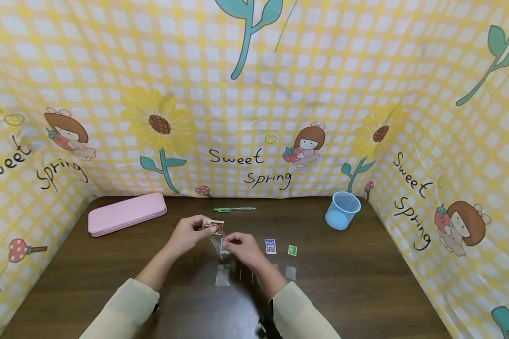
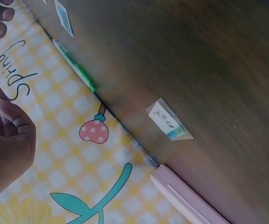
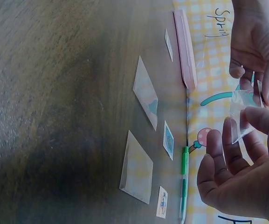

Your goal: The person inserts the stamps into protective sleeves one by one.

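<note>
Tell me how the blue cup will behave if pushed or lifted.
The blue cup is probably light, since its wall looks thin at the rim. Pushed near the top, it may tip, as it stands upright and narrows towards its base.

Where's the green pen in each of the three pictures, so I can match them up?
Head: green pen slightly left of center, below mid-height.
Left wrist: green pen slanting in the upper left.
Right wrist: green pen right of center, toward the bottom.
Shared landmark: pink case.
</note>
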`<action>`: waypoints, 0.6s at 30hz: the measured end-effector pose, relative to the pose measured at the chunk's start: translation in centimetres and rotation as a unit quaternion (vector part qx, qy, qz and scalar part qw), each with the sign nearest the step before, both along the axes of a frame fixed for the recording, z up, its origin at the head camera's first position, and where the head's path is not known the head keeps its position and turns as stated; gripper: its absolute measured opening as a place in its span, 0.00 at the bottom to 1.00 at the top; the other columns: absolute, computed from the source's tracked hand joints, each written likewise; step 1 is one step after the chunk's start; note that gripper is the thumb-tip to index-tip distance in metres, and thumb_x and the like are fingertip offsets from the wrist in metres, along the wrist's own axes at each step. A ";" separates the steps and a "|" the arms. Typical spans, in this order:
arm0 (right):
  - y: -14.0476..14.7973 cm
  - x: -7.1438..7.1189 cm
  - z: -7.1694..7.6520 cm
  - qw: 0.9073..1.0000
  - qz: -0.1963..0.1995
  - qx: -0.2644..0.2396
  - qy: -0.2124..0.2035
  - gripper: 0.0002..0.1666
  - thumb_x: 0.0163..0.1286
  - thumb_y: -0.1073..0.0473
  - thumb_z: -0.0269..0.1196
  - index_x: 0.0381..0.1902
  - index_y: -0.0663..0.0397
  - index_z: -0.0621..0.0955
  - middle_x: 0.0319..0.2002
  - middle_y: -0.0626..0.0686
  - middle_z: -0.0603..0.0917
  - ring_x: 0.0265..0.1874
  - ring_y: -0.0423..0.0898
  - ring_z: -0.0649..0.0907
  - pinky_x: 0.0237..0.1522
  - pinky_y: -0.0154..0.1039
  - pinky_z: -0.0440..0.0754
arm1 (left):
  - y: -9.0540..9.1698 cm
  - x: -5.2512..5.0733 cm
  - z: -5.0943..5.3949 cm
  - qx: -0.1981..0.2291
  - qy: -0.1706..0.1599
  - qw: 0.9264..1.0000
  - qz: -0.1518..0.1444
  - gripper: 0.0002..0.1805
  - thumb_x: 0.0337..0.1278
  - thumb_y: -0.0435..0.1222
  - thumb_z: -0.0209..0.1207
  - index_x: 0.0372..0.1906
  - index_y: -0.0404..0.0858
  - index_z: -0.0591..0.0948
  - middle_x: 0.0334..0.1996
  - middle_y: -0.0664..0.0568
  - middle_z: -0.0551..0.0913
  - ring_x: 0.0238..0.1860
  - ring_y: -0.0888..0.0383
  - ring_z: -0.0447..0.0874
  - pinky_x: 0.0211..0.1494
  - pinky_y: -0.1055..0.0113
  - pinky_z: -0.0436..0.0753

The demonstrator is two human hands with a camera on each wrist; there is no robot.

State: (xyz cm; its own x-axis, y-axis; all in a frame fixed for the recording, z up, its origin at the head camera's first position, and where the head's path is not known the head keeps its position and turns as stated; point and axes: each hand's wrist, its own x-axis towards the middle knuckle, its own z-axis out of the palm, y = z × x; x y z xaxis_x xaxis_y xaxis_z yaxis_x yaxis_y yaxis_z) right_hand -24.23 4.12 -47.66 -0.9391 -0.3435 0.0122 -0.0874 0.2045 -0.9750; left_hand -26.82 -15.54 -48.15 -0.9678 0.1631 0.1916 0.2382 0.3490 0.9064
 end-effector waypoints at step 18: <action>0.5 -0.5 -0.3 1.000 0.007 0.004 -0.005 0.09 0.64 0.66 0.61 0.37 0.70 0.81 0.35 0.60 0.82 0.30 0.39 0.74 0.34 0.30 0.72 | -0.7 -0.3 -0.2 -0.041 -0.031 0.998 -0.036 0.10 0.52 0.36 0.66 0.34 0.34 0.83 0.25 0.52 0.80 0.25 0.62 0.72 0.27 0.71 0.73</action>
State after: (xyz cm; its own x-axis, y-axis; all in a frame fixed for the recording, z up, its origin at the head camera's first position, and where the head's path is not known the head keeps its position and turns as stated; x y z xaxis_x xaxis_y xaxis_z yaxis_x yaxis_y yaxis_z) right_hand -24.71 4.65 -47.95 -0.9346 -0.3558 0.0007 -0.0808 0.2104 -0.9743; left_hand -27.17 -16.26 -48.39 -0.9624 0.2458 0.1153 0.2103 0.4063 0.8892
